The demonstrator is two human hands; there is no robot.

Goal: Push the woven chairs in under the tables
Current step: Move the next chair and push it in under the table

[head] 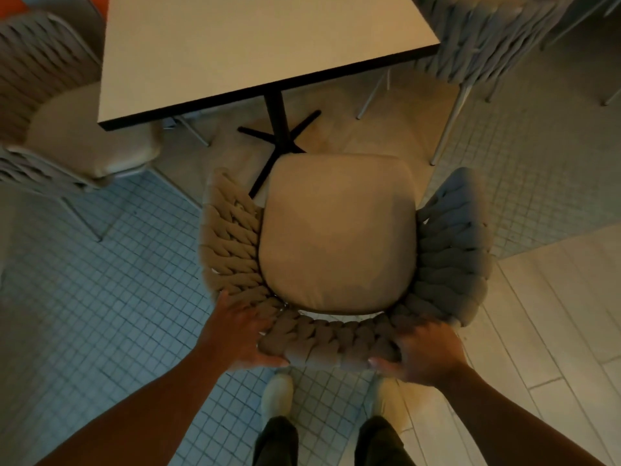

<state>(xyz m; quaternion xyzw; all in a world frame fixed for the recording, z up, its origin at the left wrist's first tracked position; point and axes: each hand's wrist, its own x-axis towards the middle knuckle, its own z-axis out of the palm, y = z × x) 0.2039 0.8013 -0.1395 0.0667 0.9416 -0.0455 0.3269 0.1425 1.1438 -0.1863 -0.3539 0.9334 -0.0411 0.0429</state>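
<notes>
Left hand [237, 334]: clamped on the left end of the chair [339, 230] back, fingers [250, 312] spread over the braided rim, thumb under its outer edge.

Right hand [425, 353]: clamped on the right end of the same back, fingers curled over the braid, thumb pointing inward toward the left hand.

Chair: woven, braided back and arms wrapped in a curve around a tan cushion [337, 230]. The back lies between the two hands; the seat extends forward from them. The front of the cushion sits over the table base [279, 142] (near the table edge, not yet under the top).

Table [255, 48]: pale square top with dark edge, on a black post and cross foot, ahead of both hands beyond the chair.

Second chair [77, 136]: woven, with cushion, well forward and left of the left hand, its seat partly under the table's left corner.

Third chair [484, 38]: woven, grey, far forward of the right hand, at the table's right corner.

Shoes [277, 396]: pale, just behind and below the hands, on dark trouser legs.

Floor [100, 314]: small square tiles under the left hand; plank-like strips to the right of the right hand.
</notes>
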